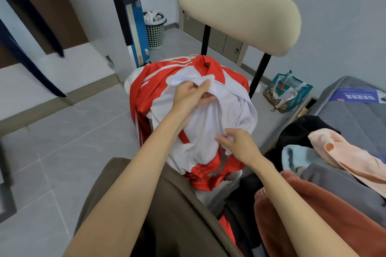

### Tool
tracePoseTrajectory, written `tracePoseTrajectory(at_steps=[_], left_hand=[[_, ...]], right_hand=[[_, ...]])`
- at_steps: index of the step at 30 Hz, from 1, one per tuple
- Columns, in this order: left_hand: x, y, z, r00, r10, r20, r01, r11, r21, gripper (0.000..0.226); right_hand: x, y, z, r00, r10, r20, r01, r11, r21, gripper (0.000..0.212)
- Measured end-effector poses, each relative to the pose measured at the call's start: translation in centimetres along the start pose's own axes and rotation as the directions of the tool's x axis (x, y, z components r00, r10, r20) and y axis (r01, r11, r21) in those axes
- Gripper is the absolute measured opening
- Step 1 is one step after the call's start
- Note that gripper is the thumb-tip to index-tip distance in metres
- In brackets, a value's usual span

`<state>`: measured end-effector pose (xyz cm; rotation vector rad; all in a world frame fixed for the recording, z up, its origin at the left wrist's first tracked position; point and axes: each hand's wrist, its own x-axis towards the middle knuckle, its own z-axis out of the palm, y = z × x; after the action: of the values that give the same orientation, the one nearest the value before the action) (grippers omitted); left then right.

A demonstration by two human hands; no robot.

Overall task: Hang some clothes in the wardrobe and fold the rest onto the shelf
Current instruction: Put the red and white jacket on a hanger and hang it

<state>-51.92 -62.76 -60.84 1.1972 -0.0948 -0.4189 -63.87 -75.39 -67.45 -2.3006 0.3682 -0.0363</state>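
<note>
Chair backrest rises directly behind the red-and-white jacket, with its black posts closing the far side. To the right, a heap of clothes on the grey bed crowds in close; a printed bag stands on the floor between chair and bed. To the left, bare grey floor tiles lie open as far as the wardrobe base. Dark garments hang inside the wardrobe. A basket stands well back by the wall.
</note>
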Motion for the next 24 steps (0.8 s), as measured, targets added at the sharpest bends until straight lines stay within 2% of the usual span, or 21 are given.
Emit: tracePoseTrajectory(at_steps=[1, 2, 4, 7, 9, 11, 12, 14, 15, 16, 18, 20, 23, 24], left_hand=[[-0.2, 0.4, 0.0, 1.000, 0.027, 0.014, -0.027, 1.000, 0.007, 0.007], [-0.6, 0.6, -0.2, 0.999, 0.038, 0.030, -0.040, 0.997, 0.059, 0.015], [-1.6, 0.1, -1.0, 0.995, 0.065, 0.081, -0.085, 0.959, 0.271, 0.031], [-3.7, -2.2, -2.8, 0.966, 0.161, 0.204, -0.254, 0.749, 0.612, 0.052], [-5.0, -4.2, -3.9, 0.961, 0.106, 0.257, -0.270, 0.573, 0.773, 0.073], [-5.8, -6.0, -4.7, 0.972, 0.107, 0.210, -0.236, 0.436, 0.868, 0.073], [-6.0, -6.7, -4.8, 0.971, 0.172, 0.164, -0.224, 0.437, 0.871, 0.061], [-6.2, -7.0, -4.9, 0.945, 0.324, 0.048, -0.226, 0.539, 0.811, 0.025], [-6.3, -6.9, -5.1, 0.929, 0.369, 0.010, -0.236, 0.572, 0.785, 0.016], [-6.2, -6.6, -5.5, 0.911, 0.413, -0.012, -0.249, 0.571, 0.782, 0.018], [-6.0, -5.7, -6.3, 0.877, 0.480, -0.017, -0.259, 0.502, 0.825, 0.026], [-5.9, -4.7, -6.8, 0.847, 0.526, -0.074, -0.227, 0.484, 0.845, 0.033], [-6.4, -3.9, -7.4, 0.767, 0.580, -0.276, -0.129, 0.560, 0.818, 0.025], [-6.5, -3.8, -7.6, 0.775, 0.553, -0.306, -0.083, 0.569, 0.818, 0.022]], right_hand=[[0.2, -0.4, -0.4, 1.000, -0.011, 0.009, 0.011, 1.000, 0.008, 0.055], [0.4, -0.7, -0.9, 1.000, -0.030, 0.006, 0.030, 0.999, 0.038, 0.054], [0.7, -1.6, -1.9, 0.999, -0.038, -0.019, 0.040, 0.988, 0.152, 0.054], [0.9, -3.5, -2.9, 0.998, 0.046, -0.053, -0.025, 0.942, 0.333, 0.052], [0.9, -4.7, -3.5, 0.995, 0.096, -0.025, -0.076, 0.903, 0.423, 0.041], [0.7, -5.5, -4.0, 0.991, 0.122, 0.046, -0.129, 0.853, 0.505, 0.035], [0.6, -5.8, -4.2, 0.988, 0.131, 0.083, -0.155, 0.825, 0.544, 0.035], [0.1, -6.2, -4.3, 0.985, 0.123, 0.120, -0.170, 0.803, 0.572, 0.037], [-0.1, -6.2, -4.2, 0.988, 0.105, 0.110, -0.148, 0.821, 0.551, 0.041], [-0.3, -6.1, -4.2, 0.994, 0.077, 0.081, -0.108, 0.854, 0.508, 0.045], [-0.7, -5.9, -4.0, 1.000, 0.013, 0.002, -0.013, 0.919, 0.394, 0.046], [-1.0, -5.9, -3.6, 0.999, -0.011, -0.048, 0.026, 0.942, 0.335, 0.046], [-0.8, -6.4, -3.2, 0.995, 0.080, -0.059, -0.044, 0.886, 0.462, 0.040], [-0.6, -6.6, -3.3, 0.990, 0.137, -0.035, -0.097, 0.837, 0.538, 0.040]])
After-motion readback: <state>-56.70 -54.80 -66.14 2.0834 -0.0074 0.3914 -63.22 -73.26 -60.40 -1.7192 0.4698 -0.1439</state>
